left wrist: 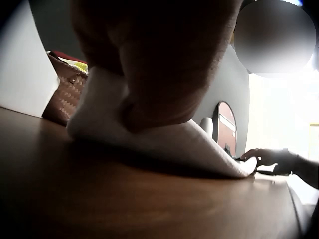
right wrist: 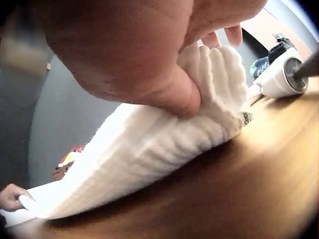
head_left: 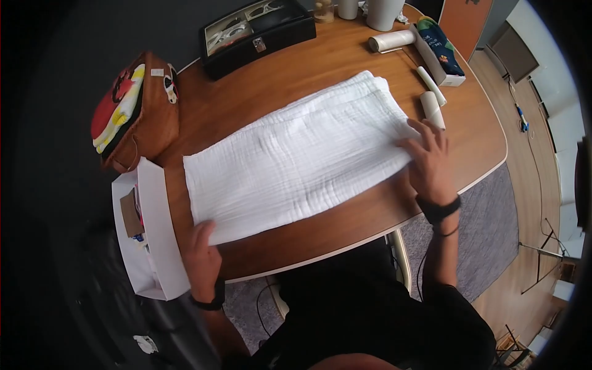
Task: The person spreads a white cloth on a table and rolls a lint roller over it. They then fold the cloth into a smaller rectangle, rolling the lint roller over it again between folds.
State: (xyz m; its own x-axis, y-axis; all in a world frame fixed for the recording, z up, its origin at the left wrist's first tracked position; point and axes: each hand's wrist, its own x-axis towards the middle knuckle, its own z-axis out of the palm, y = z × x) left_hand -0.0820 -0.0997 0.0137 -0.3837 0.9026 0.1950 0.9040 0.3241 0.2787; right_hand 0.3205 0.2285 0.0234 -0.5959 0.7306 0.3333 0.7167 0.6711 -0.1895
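Observation:
A white crinkled cotton cloth (head_left: 290, 160), folded into a long rectangle, lies slantwise across the brown wooden table. At its near left corner my left hand (head_left: 203, 262) pinches the edge between thumb and fingers. My right hand (head_left: 433, 169) grips the right end, fingers on top and thumb along the near side. In the right wrist view the layered cloth (right wrist: 149, 147) bunches under the thumb, and a small printed tag (right wrist: 246, 118) shows at its edge. The left wrist view has the cloth's near edge (left wrist: 174, 147) raised slightly at the left hand.
Left of the cloth stand a brown bag (head_left: 163, 117) with folded fabrics and a white open box (head_left: 161, 228). A black glasses case (head_left: 265, 46) sits at the back. Beyond the right end lie a lint roller (head_left: 393, 41), a cardboard tube (head_left: 433, 110) and a narrow box (head_left: 453, 80).

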